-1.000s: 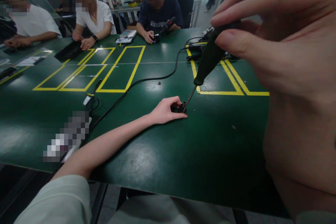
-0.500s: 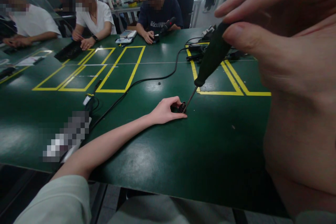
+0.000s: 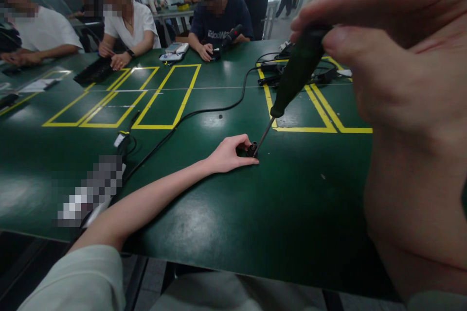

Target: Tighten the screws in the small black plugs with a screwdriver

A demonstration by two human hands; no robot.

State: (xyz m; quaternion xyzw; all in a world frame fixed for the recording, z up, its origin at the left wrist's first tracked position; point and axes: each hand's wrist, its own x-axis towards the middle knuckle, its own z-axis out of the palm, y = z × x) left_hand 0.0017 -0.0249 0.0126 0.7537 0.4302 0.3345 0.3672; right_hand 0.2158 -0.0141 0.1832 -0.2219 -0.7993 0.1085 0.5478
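My left hand [image 3: 229, 154] rests on the green table [image 3: 204, 214], its thumb and fingers pinched around a small dark metal part [image 3: 249, 148]. My right hand [image 3: 394, 73], very close to the camera, grips the dark green handle of a screwdriver [image 3: 295, 75]. The thin metal shaft slants down and left, and its tip meets the small part between my left fingers.
Yellow tape rectangles [image 3: 164, 95] mark the table. A black cable [image 3: 204, 112] crosses the middle toward black items [image 3: 273, 70] at the back. Several people sit at the far side, one holding a black tool [image 3: 229, 36]. A blurred object [image 3: 91, 189] lies left of my forearm.
My right hand's fingers have shifted round the screwdriver handle, as if turning it, while the tip stays on the part. My left hand has hardly moved.
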